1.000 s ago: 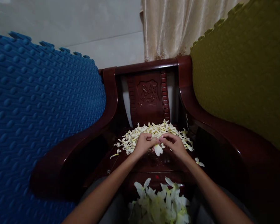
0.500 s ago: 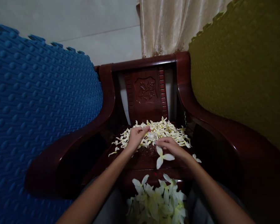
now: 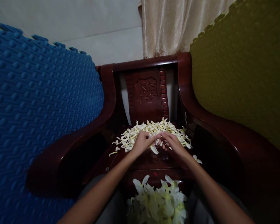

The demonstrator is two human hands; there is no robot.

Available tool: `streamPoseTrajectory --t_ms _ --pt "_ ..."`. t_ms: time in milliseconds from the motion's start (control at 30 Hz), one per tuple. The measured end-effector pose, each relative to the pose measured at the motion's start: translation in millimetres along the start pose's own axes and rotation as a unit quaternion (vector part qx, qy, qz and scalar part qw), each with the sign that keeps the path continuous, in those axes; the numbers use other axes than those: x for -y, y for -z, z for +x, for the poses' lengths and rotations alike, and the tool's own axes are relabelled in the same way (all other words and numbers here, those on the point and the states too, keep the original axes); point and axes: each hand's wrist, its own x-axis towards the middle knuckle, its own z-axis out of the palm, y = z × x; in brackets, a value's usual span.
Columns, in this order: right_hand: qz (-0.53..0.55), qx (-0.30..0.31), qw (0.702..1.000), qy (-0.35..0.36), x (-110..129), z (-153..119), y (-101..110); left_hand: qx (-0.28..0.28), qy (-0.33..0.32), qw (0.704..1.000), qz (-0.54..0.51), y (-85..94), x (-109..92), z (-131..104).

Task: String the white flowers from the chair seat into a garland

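My left hand (image 3: 142, 142) and my right hand (image 3: 172, 142) meet fingertip to fingertip just in front of a heap of loose white flowers (image 3: 130, 137). A single white flower (image 3: 154, 149) hangs below the closed fingers of my left hand. The thumb and forefinger of my right hand are pinched together against the left fingertips, the other fingers curled beneath. What lies in that pinch is too small to make out. Nearer me, between my legs, is a dense cluster of white flowers (image 3: 156, 199); what holds it together is hidden.
The heap rests on the seat of a dark red wooden chair (image 3: 146, 63) with a carved back and broad curved arms. A blue foam mat (image 3: 44, 93) rises on the left, an olive one (image 3: 242, 81) on the right. One flower (image 3: 197, 159) lies apart at the seat's right.
My hands have come together. The open-petalled flower that dangled by my right hand no longer hangs there; one flower shows beneath my left fingers. My left hand is slightly lower and further right.
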Motion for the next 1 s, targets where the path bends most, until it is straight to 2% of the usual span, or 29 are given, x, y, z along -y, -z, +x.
streamPoseTrajectory --t_ms 100,300,467,567,700,867,1000 --pt "0.010 -0.038 0.999 0.000 -2 3 3 0.067 -0.022 0.997 0.004 -4.1 -2 -3" --pt "0.016 -0.096 0.995 -0.004 0 7 16 0.022 -0.091 0.993 0.069 -3.1 -7 -7" --pt "0.016 -0.105 0.994 -0.003 3 5 16 0.036 -0.049 0.998 0.028 1.5 -7 -4" --pt "0.019 -0.081 0.997 -0.005 4 2 10 0.057 -0.047 0.997 0.022 2.5 -3 -1" --pt "-0.047 -0.055 0.996 0.045 4 0 5 0.072 -0.061 0.995 0.018 2.9 2 0" --pt "-0.071 -0.079 0.992 0.072 1 1 6 0.129 -0.018 0.991 -0.016 -0.7 1 -1" --pt "-0.059 -0.102 0.990 0.074 1 3 7 0.136 -0.026 0.990 -0.029 -7.1 0 -1"
